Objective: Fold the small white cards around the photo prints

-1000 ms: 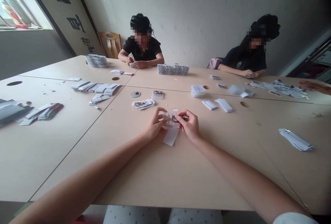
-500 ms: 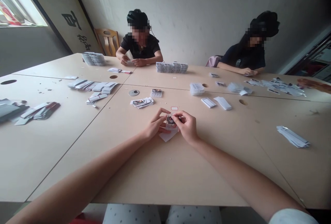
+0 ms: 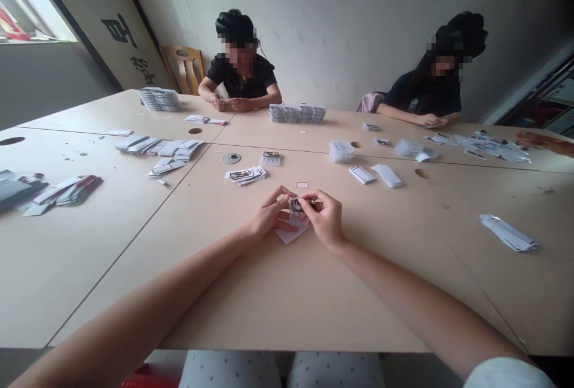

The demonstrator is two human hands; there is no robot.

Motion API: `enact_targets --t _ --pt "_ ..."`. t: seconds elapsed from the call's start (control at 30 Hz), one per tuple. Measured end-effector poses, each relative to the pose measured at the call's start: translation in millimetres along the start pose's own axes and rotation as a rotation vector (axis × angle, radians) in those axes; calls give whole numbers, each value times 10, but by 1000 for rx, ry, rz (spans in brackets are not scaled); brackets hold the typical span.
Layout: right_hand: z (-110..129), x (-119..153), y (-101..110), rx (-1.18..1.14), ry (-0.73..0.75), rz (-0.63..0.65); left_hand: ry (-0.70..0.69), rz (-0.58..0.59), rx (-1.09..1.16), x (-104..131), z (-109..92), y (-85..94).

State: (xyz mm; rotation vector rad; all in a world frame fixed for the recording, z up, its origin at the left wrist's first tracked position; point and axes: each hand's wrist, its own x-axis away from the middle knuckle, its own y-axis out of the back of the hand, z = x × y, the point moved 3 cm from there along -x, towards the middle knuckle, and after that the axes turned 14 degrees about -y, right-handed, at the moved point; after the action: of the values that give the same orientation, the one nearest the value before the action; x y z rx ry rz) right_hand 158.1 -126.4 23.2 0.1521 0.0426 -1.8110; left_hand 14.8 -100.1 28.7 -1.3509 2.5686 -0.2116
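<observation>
My left hand (image 3: 269,216) and my right hand (image 3: 327,214) meet near the middle of the table, both closed on a small clear plastic case with a dark printed card (image 3: 295,205). The left fingers hold its left side, while the right thumb and fingertips pinch the card's right edge. Under the hands lies a white paper sheet (image 3: 287,236). Just beyond them is a small red-bordered white label (image 3: 302,185). A stack of printed cards (image 3: 246,176) and another clear case with a dark card (image 3: 271,159) lie ahead to the left.
Clear cases (image 3: 341,151), white paper stacks (image 3: 386,176) and white strips (image 3: 508,233) lie to the right. Folded papers (image 3: 159,147) spread to the left. Stacked filled cases (image 3: 298,114) stand farther back. Two people (image 3: 242,80) sit across the table, handling small items.
My hands stay together on the case, with only slight finger movement; less of its clear lower part shows. The whole view has shifted slightly.
</observation>
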Motion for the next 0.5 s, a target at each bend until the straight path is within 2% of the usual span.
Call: enact_targets --t 0.5 --pt "-23 -1 -2 -5 -41 -4 -8 24 35 -26 46 68"
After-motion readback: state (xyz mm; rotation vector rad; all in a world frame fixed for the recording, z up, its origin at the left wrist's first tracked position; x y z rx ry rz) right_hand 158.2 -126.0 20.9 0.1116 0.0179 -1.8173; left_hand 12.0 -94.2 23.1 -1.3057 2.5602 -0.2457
